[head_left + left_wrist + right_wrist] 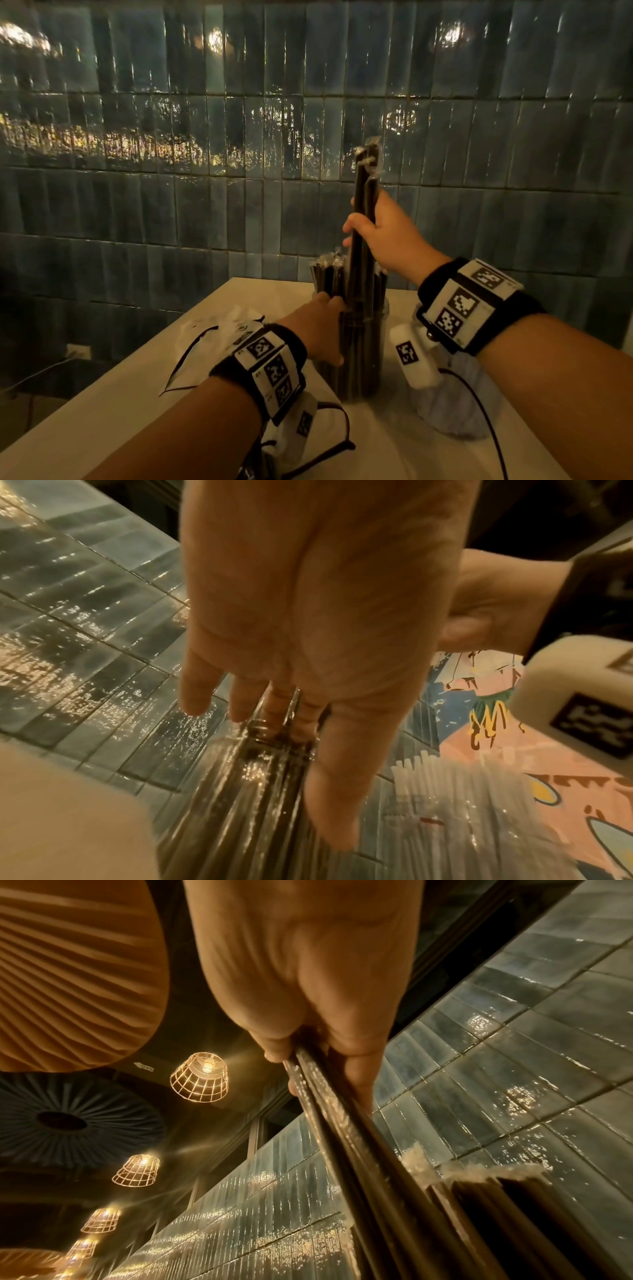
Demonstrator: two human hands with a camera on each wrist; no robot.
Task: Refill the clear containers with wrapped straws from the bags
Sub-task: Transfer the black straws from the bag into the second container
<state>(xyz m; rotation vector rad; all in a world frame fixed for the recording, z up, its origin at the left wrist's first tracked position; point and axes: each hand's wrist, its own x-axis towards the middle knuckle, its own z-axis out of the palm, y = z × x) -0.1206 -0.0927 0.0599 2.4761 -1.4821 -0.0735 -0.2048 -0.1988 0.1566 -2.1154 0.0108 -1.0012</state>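
Right hand [383, 233] clamped on upright black straws [364, 205], left hand [323, 329] steadying clear container [364, 359]

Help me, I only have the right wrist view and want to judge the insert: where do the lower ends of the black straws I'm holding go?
Observer: In the head view, the black straws in the right hand reach down into the clear container, among straws already standing there.
Operator: Is the container steadied?
Observer: Yes, the left hand rests against its left side.
Operator: Anything else nearby?
Observer: A batch of pale straws sits just right of it.
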